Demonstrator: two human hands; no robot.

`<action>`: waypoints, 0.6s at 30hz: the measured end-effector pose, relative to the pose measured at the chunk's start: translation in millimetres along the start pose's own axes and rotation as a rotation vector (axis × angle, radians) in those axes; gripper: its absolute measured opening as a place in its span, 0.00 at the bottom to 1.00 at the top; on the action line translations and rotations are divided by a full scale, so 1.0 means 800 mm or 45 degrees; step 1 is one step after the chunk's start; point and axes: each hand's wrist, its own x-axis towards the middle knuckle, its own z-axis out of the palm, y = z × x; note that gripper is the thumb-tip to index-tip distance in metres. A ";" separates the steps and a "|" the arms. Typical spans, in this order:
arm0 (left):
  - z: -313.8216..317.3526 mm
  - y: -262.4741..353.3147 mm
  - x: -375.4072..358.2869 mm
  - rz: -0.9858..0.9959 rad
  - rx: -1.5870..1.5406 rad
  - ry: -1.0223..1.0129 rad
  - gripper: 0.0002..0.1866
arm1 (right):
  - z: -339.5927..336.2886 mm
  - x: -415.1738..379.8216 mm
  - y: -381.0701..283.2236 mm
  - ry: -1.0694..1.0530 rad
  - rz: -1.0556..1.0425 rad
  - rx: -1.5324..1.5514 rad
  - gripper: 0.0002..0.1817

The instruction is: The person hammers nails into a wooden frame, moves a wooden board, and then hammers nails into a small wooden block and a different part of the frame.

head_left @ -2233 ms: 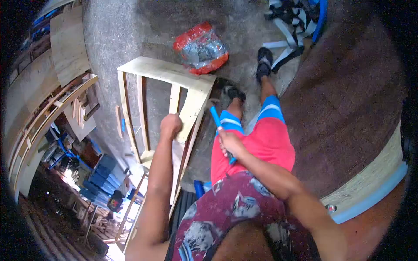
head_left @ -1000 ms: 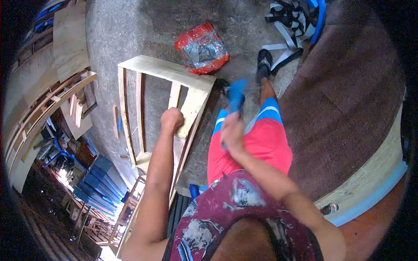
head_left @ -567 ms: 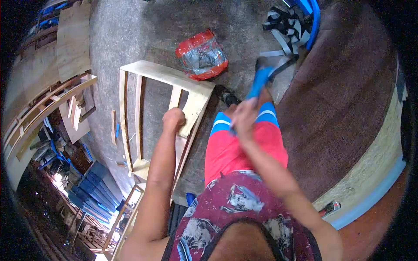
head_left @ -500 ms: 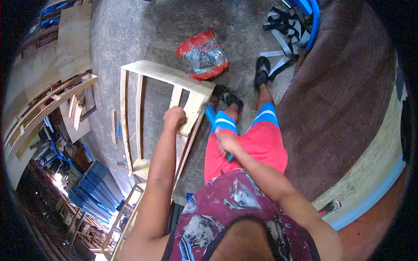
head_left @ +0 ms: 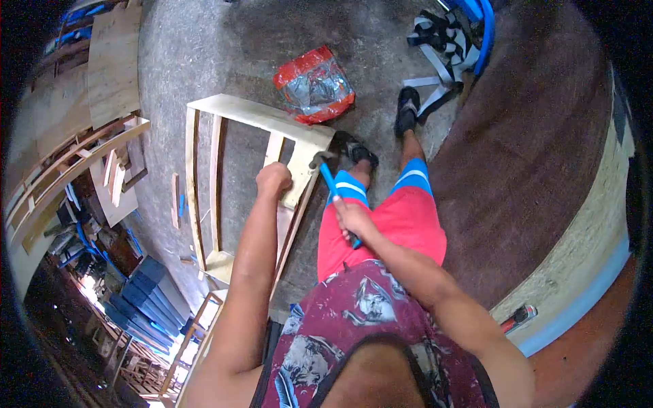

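Note:
A wooden frame (head_left: 299, 156) of pale boards and slats stands on the floor just left of my legs. My left hand (head_left: 273, 178) is closed at a short slat near the frame's right end, its fingertips hidden from above. In my right hand (head_left: 354, 219) is a hammer (head_left: 328, 180), gripped low on its blue handle. The dark hammer head overlaps the frame's right edge in this view, a short way right of my left hand.
Ahead on the floor lies a plastic-wrapped package (head_left: 314, 87) with red edges. Grey and black straps (head_left: 442, 64) are heaped farther right. A large brown fabric-covered piece (head_left: 524, 149) fills the right side. More wooden frames (head_left: 81, 156) and plywood stand at left.
The hammer, blurred earlier, now shows sharply with its head at the frame's right edge. My left hand stays at the same spot on the frame.

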 end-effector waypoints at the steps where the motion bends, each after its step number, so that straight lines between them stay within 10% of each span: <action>1: 0.008 -0.009 0.013 0.096 -0.023 0.073 0.14 | 0.008 -0.032 -0.033 0.200 -0.073 0.062 0.32; 9: 0.020 -0.010 0.034 0.033 0.023 0.050 0.14 | -0.031 -0.139 -0.165 0.765 -1.299 0.617 0.30; 11: 0.009 -0.005 0.021 0.044 0.052 0.053 0.14 | -0.025 -0.032 -0.059 0.947 -1.148 0.110 0.28; 13: 0.013 0.000 0.013 0.059 0.073 0.057 0.13 | 0.011 -0.032 -0.037 0.223 -0.046 -0.044 0.30; 18: 0.006 0.002 0.014 0.005 0.100 -0.027 0.13 | -0.024 -0.118 -0.137 0.669 -0.730 0.440 0.30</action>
